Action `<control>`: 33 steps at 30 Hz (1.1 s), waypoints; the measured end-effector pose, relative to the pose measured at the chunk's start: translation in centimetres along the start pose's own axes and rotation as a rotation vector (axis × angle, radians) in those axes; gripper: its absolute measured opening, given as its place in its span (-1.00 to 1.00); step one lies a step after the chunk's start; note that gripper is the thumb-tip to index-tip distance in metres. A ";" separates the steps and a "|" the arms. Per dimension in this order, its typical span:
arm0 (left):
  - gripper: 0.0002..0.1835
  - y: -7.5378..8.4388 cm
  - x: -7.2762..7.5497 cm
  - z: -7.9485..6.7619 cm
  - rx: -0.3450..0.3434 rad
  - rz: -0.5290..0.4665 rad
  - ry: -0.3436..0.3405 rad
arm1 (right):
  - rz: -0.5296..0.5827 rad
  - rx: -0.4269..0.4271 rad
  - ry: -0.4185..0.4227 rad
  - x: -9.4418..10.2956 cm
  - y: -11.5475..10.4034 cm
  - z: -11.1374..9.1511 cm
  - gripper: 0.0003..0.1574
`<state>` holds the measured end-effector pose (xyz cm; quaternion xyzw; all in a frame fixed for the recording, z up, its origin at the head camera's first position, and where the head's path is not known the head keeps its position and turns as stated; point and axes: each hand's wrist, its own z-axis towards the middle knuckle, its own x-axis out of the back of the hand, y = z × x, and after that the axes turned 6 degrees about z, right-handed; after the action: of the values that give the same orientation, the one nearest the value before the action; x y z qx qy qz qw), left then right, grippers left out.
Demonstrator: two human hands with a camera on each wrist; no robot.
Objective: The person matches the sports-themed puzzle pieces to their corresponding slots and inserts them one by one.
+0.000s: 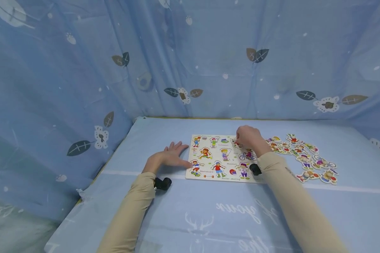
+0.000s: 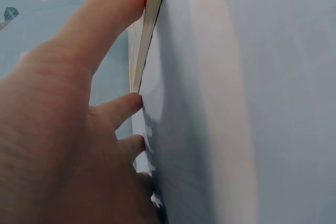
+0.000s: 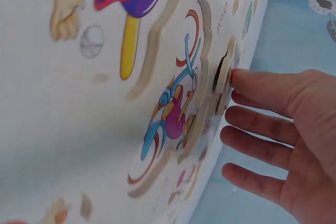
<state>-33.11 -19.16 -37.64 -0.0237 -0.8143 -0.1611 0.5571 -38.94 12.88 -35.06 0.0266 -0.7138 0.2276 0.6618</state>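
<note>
At the right-hand far part of the puzzle board (image 1: 215, 158), the right hand's (image 1: 249, 136) thumb and forefinger pinch a puzzle piece (image 3: 226, 69), tilted against the board. Fingers spread, the left hand (image 1: 174, 154) touches the board's left edge with its thumb. Loose pieces (image 1: 305, 161) lie right of the board on a blue cloth (image 1: 177, 211); a curtain (image 1: 209, 70) hangs behind.

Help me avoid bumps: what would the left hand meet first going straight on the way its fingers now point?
Most likely the puzzle board, at its left edge; the left hand has its thumb against it, but depth is hard to judge.
</note>
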 end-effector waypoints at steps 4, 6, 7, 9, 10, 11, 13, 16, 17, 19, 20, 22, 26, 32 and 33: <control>0.10 0.0 0.0 0.1 0.000 0.003 -0.003 | 0.003 -0.011 0.000 0.0 -0.1 0.0 -0.82; 0.09 0.1 0.1 0.1 0.003 0.003 -0.004 | 0.014 -0.014 0.002 0.0 0.0 0.0 -0.83; 0.09 0.1 0.2 0.0 0.004 0.003 -0.004 | 0.020 -0.016 0.005 0.0 0.0 -0.1 -0.83; 0.09 0.1 0.2 0.0 0.005 0.002 -0.001 | 0.032 -0.020 0.010 0.0 0.1 -0.2 -0.82; 0.09 0.1 0.2 0.0 0.006 0.003 -0.002 | 0.038 -0.022 0.010 0.0 0.1 -0.2 -0.82; 0.09 0.1 0.2 0.1 0.004 0.002 -0.003 | 0.044 -0.021 0.009 0.0 0.1 -0.2 -0.82; 0.10 0.0 0.2 0.2 -0.002 0.001 -0.004 | 0.050 -0.026 0.000 0.0 0.2 -0.2 -0.83; 0.11 -0.1 0.1 0.2 -0.008 -0.003 -0.009 | 0.063 -0.047 -0.043 0.0 0.2 -0.1 -0.77; 0.11 -0.1 0.1 0.2 -0.010 -0.006 -0.011 | 0.065 -0.052 -0.059 0.0 0.2 -0.1 -0.74; 0.12 -0.2 0.1 0.2 -0.012 -0.007 -0.012 | 0.072 -0.072 -0.100 0.1 0.2 -0.1 -0.67; 0.12 -0.2 0.1 0.2 -0.013 -0.009 -0.013 | 0.080 -0.079 -0.119 0.2 0.2 -0.1 -0.62; 0.14 -0.2 0.1 0.2 -0.014 -0.007 -0.012 | 0.103 -0.083 -0.147 0.3 0.1 -0.2 -0.56; 0.16 -0.2 0.0 0.1 -0.021 -0.004 -0.008 | 0.153 -0.080 -0.186 0.5 0.0 -0.4 -0.45; 0.19 -0.2 -0.1 0.1 -0.037 -0.018 -0.011 | 0.197 -0.055 -0.209 0.6 0.1 -1.1 -0.51; 0.19 -0.2 -0.1 0.1 -0.037 -0.022 -0.010 | 0.206 -0.041 -0.207 0.5 0.2 -1.2 -0.53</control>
<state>-33.23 -19.28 -37.80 -0.0261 -0.8142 -0.1823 0.5505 -37.97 13.66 -34.58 -0.0370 -0.7817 0.2756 0.5582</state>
